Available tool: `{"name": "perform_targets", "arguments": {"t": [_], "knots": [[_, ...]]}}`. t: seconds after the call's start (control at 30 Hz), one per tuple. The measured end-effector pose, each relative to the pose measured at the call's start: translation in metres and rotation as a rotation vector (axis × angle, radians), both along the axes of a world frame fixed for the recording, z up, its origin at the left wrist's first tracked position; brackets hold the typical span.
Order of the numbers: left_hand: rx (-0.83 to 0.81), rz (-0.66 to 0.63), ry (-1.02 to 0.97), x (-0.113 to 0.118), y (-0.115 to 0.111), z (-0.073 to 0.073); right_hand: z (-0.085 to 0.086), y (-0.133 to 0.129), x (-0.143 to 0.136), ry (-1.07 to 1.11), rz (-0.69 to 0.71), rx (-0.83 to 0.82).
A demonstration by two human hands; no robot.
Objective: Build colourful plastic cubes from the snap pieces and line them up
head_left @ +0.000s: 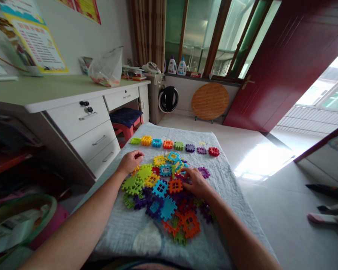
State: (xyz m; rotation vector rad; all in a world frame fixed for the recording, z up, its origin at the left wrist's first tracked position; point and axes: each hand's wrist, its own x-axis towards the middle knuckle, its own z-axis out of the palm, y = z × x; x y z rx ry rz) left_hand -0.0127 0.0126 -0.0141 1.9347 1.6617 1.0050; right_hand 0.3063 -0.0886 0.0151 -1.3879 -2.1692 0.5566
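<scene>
A loose pile of plastic interlocking building pieces (160, 188), with toothed edges, lies mid-table in green, yellow, blue, orange, purple and red. At the pile's left edge is my left hand (130, 162), its fingers curled together; anything inside them is hidden. My right hand (197, 181) reaches over the pile's right side, thumb and fingers apart, close to an orange window piece (175, 186). Behind the pile runs a row of small same-colour groups, from a light green piece (135, 141) on the left past an orange stack (168, 144) to a red stack (213, 151).
A pale blue cloth (146, 240) covers the table. On the left stand a white-drawer desk (81, 116) and a stool with a dark seat (126, 116). Farther back are a washing machine (157, 99) and a round wooden board (210, 100). A red door (264, 63) stands right.
</scene>
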Motion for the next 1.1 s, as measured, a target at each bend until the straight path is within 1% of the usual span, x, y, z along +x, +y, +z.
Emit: {"name": "perform_targets", "arguments": {"t": [0.13,0.2,0.23,0.3,0.37,0.4,0.47,0.53,0.6,0.63,0.73,0.87,0.97,1.03,1.1], "knots": [[0.011,-0.004,-0.004,0.000,0.001,-0.001,0.000,0.003,0.004,0.107,0.012,-0.040],[0.012,-0.007,-0.005,0.000,0.001,-0.001,0.000,0.006,0.009,0.188,-0.038,-0.037],[0.013,-0.008,-0.005,-0.001,0.001,-0.001,0.000,0.007,0.012,0.219,-0.084,-0.008],[0.015,-0.014,-0.007,-0.001,0.001,-0.002,0.001,0.008,0.019,0.221,-0.196,0.101],[0.019,-0.020,-0.009,-0.001,0.001,-0.003,0.003,0.008,0.024,0.140,-0.280,0.220],[0.021,-0.023,-0.010,-0.002,0.002,-0.003,0.004,0.008,0.027,0.080,-0.292,0.256],[0.026,-0.027,-0.012,-0.002,0.002,-0.004,0.006,0.006,0.031,-0.039,-0.231,0.253],[0.030,-0.029,-0.012,-0.003,0.002,-0.004,0.008,0.004,0.033,-0.115,-0.114,0.180],[0.027,-0.029,-0.010,-0.003,0.002,-0.004,0.010,0.003,0.036,-0.138,-0.036,0.126],[0.026,-0.028,-0.008,-0.003,0.001,-0.003,0.011,0.003,0.038,-0.133,-0.031,0.122],[0.023,-0.025,-0.003,-0.002,0.001,-0.003,0.011,0.002,0.040,-0.127,-0.058,0.147],[0.021,-0.025,-0.003,-0.002,0.001,-0.002,0.003,0.004,0.035,-0.166,-0.078,0.121],[0.014,-0.028,-0.007,-0.002,0.002,-0.002,0.000,0.007,0.036,-0.136,-0.095,0.138],[0.013,-0.034,-0.010,-0.002,0.002,-0.002,0.001,0.011,0.046,-0.066,-0.140,0.193],[0.013,-0.037,-0.012,-0.002,0.002,-0.002,0.002,0.015,0.064,0.022,-0.229,0.254]]}}
